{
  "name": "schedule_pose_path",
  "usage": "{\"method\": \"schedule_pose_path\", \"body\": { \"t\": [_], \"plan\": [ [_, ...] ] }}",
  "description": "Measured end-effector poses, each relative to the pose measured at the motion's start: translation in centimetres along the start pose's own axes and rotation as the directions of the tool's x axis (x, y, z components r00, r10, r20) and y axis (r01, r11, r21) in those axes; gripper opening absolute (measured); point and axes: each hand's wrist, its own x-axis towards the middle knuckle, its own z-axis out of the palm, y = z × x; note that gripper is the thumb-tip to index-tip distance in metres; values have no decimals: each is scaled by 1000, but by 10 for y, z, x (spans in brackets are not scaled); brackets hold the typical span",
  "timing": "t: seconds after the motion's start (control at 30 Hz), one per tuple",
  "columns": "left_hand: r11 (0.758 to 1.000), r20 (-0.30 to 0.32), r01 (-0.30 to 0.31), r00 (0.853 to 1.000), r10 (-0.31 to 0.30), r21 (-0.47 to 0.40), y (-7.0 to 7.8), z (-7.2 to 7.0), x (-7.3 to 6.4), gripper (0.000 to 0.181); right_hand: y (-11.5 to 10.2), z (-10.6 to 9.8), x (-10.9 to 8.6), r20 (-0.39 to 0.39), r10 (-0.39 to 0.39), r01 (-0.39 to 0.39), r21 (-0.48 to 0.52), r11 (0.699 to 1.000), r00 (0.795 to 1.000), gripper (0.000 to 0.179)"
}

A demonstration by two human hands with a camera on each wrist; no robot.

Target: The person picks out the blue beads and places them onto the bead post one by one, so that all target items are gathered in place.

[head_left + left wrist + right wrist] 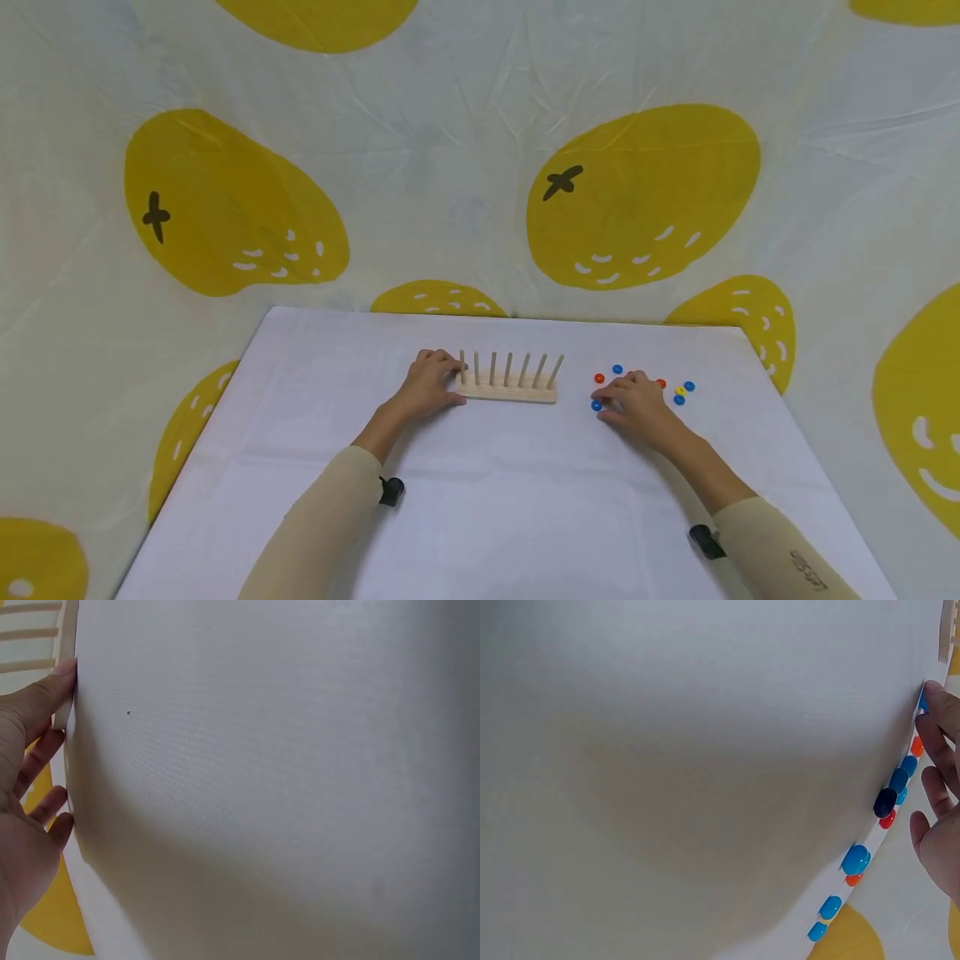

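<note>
A wooden peg rack point(506, 392), its row of several upright pegs on a flat base, stands toward the back of the white table. My left hand point(427, 385) grips the rack's left end. The left wrist view shows the thumb point(56, 684) against the base's front side, with fingers behind. To the right of the rack, my right hand point(637, 408) pinches a blue bead point(596, 406) between thumb and fingertip, close over the table. Seen from the right wrist, that blue bead point(923, 702) is partly covered by the thumb.
Loose beads lie around the right hand: a red bead point(599, 378), a blue bead point(617, 368), a yellow bead point(680, 391) and several others. Some are partly behind the hand. A fruit-patterned cloth point(450, 183) hangs beyond the table's back edge.
</note>
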Motion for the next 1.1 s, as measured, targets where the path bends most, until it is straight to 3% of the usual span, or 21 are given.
{"method": "schedule_pose_path", "body": {
  "t": [0.83, 1.1],
  "plan": [
    [998, -6, 15, 1000, -15, -63, -1, -4, -3, 56, -2, 2, 5, 14, 40, -40, 12, 999, 999, 23],
    [997, 6, 49, 999, -48, -68, 1, -5, -5, 57, -10, -3, 8, 17, 77, -78, 69, 995, 997, 22]
  ]
}}
